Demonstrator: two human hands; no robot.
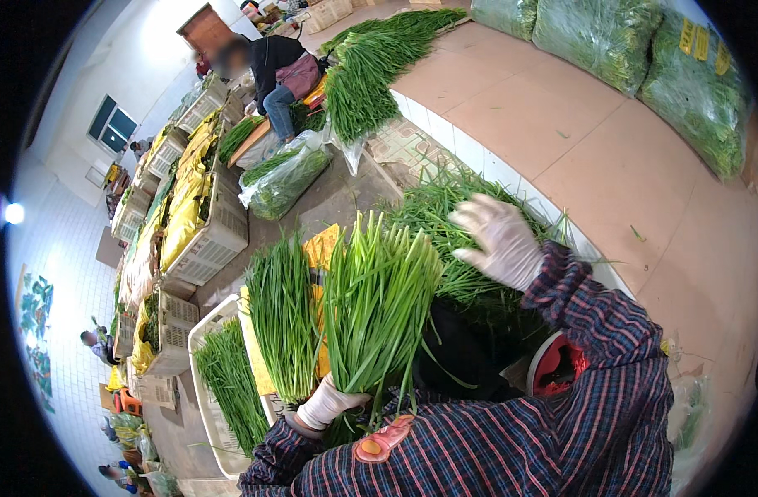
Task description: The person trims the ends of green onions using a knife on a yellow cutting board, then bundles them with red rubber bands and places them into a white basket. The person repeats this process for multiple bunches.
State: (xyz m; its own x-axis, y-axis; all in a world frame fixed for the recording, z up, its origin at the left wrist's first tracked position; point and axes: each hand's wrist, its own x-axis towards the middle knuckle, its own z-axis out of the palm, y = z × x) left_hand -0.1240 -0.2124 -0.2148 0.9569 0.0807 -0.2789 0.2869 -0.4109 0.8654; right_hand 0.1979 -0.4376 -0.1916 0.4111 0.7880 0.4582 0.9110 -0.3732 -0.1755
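My left hand [333,403], in a white glove, is closed round the lower part of a thick bunch of chives [377,306]. The pale cut ends of that bunch point away from me. Beside it on the left lies another bunch of chives [281,323], on a board with yellow cloth or paper [322,248]. My right hand [501,244], gloved too, is raised with its fingers apart and nothing in them. Beneath and beyond it spreads a loose heap of chives [453,203].
A white plastic crate [203,364] with more chives stands at my left. Large stacked crates [209,248] with yellow covers line the left side. Ahead lies a bagged bundle [288,178], near a seated person [283,70]. Tiled ledge [561,116] and wrapped bales [598,41] are right.
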